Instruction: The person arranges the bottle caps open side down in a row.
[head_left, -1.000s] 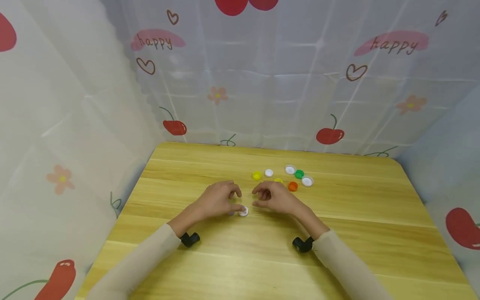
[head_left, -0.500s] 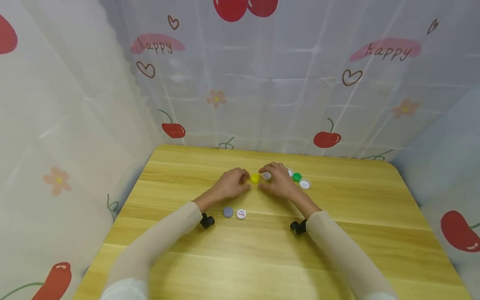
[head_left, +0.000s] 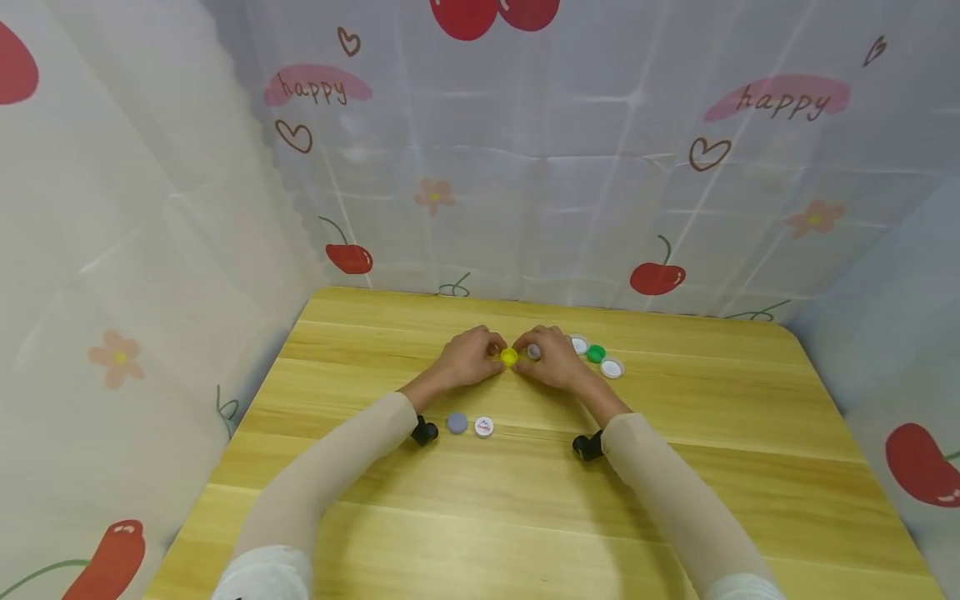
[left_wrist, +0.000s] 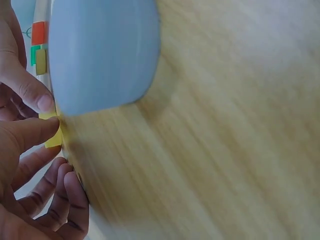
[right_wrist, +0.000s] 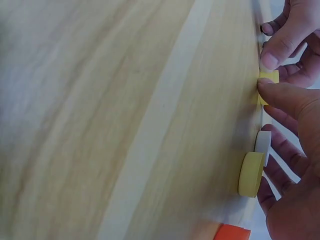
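Observation:
Both hands meet at a yellow bottle cap [head_left: 509,357] on the table, hollow side up. My left hand [head_left: 467,358] pinches its left side between thumb and finger. The fingers of my right hand [head_left: 557,358] pinch it from the right. In the right wrist view the two thumbs lie against the near side of this yellow cap [right_wrist: 270,76]. A white cap [head_left: 534,352] sits within the curve of my right hand, partly covered. Closer to the person, a grey-blue cap [head_left: 457,423] and a white cap with a printed top [head_left: 483,427] lie side by side.
Behind the right hand are a green cap [head_left: 596,354] and two white caps, one nearer [head_left: 612,367] and one farther [head_left: 579,344]. Another yellow cap [right_wrist: 251,175] and an orange cap [right_wrist: 232,232] show in the right wrist view. Patterned curtains [head_left: 525,225] enclose the wooden table.
My left hand has left the printed white cap and moved forward to the yellow cap. The right hand has also moved forward. Both hands have closed in on the yellow cap.

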